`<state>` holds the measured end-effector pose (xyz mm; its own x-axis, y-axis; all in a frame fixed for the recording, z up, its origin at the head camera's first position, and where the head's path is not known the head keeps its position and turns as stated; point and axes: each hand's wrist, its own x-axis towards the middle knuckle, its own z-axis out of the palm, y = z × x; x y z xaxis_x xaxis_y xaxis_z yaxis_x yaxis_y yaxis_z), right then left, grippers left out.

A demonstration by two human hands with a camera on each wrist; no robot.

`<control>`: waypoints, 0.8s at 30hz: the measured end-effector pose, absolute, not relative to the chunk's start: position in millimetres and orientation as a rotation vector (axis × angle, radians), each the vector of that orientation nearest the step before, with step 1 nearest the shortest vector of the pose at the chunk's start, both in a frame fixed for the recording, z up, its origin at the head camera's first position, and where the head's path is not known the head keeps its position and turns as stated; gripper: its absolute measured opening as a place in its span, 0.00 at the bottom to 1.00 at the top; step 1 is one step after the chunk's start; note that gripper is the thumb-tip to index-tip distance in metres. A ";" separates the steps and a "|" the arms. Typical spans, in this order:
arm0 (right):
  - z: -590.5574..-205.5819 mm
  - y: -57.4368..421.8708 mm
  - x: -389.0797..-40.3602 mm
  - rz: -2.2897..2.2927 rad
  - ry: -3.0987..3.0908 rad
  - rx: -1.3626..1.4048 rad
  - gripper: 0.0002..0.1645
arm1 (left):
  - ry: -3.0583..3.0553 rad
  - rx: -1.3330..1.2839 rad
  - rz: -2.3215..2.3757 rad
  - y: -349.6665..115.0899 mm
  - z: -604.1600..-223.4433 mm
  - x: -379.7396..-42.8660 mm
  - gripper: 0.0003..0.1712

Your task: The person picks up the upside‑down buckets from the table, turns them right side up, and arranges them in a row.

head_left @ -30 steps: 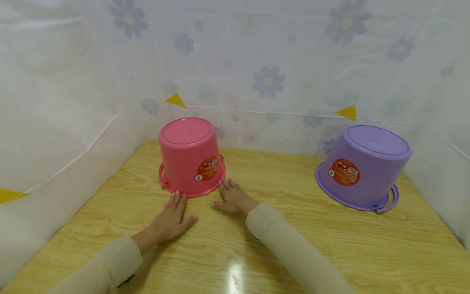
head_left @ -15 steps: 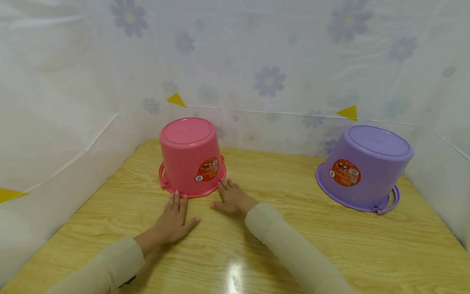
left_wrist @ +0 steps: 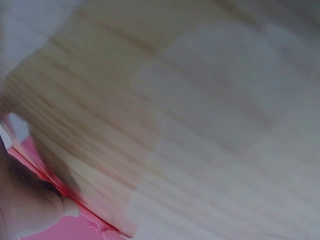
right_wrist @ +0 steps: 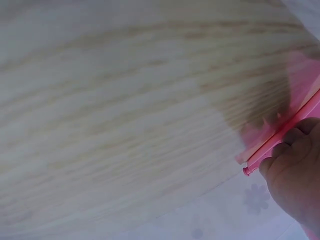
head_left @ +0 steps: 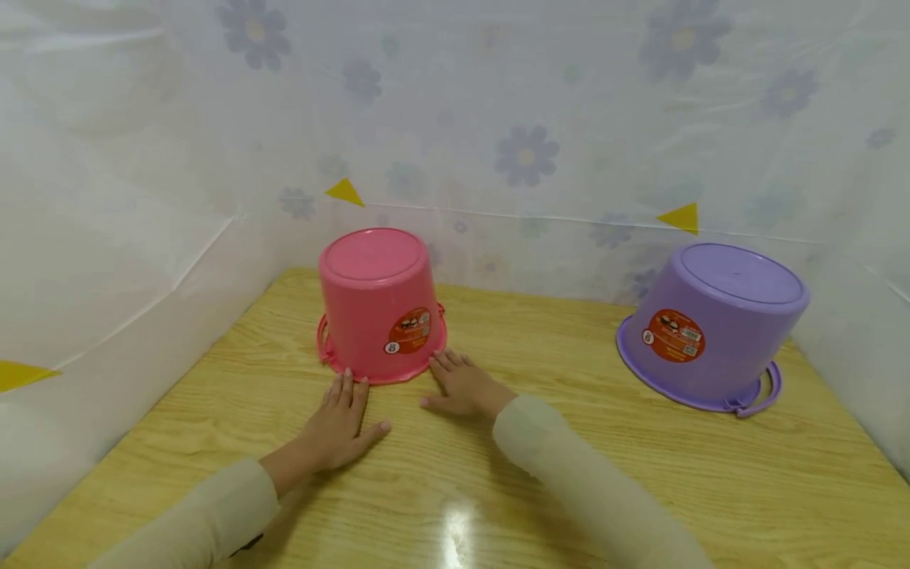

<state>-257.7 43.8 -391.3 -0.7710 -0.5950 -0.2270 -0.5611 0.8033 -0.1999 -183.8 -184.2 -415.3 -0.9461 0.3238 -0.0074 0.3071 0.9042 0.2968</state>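
Observation:
An upside-down pink bucket [head_left: 362,324] stands on the wooden table toward the back left, a round red label on its side. My left hand [head_left: 334,435] lies low at its front, fingers straight and fingertips at the rim, thumb spread to the right. At the rim's right side, my right hand [head_left: 462,389] rests with extended fingers and its thumb out to the left. Both wrist views catch the pink rim [left_wrist: 55,182] right at the fingers, with the right hand [right_wrist: 295,172] beside the same rim.
Another upturned bucket, purple [head_left: 711,332], stands on the right with its handle [head_left: 771,391] resting on the table [head_left: 455,466]. White flowered sheeting [head_left: 441,103] encloses the back and sides, with yellow triangles [head_left: 346,192] on it.
In the head view the pink bucket and my right hand have shifted slightly right; the purple bucket and background show a similar small shift. My left hand keeps nearly the same place.

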 end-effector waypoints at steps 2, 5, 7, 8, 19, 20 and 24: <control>-391.4 46.5 -256.7 -0.180 2.711 -0.899 0.47 | 3.009 0.509 0.449 -184.6 -415.1 -183.7 0.49; -392.9 50.0 -255.5 -0.195 2.717 -0.921 0.46 | 3.009 0.528 0.449 -185.4 -414.7 -183.6 0.48; -394.7 52.3 -254.7 -0.202 2.725 -0.934 0.45 | 3.009 0.535 0.440 -185.7 -414.0 -183.2 0.48; -396.2 53.3 -254.6 -0.206 2.733 -0.945 0.45 | 3.010 0.538 0.438 -185.7 -413.8 -183.0 0.48; -400.7 62.7 -247.7 -0.245 2.758 -1.018 0.42 | 2.988 0.578 0.435 -188.0 -411.5 -183.1 0.47; -400.7 63.4 -246.9 -0.242 2.758 -1.022 0.42 | 2.987 0.586 0.433 -188.6 -411.4 -183.3 0.47; -400.4 66.3 -244.1 -0.241 2.757 -1.045 0.42 | 2.991 0.631 0.406 -191.4 -411.2 -184.1 0.47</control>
<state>-244.1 66.3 -400.4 -0.7359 -0.6677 -0.1125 -0.6380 0.7394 -0.2151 -184.1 -191.4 -411.2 -0.9146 0.4044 -0.0023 0.3891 0.8817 0.2670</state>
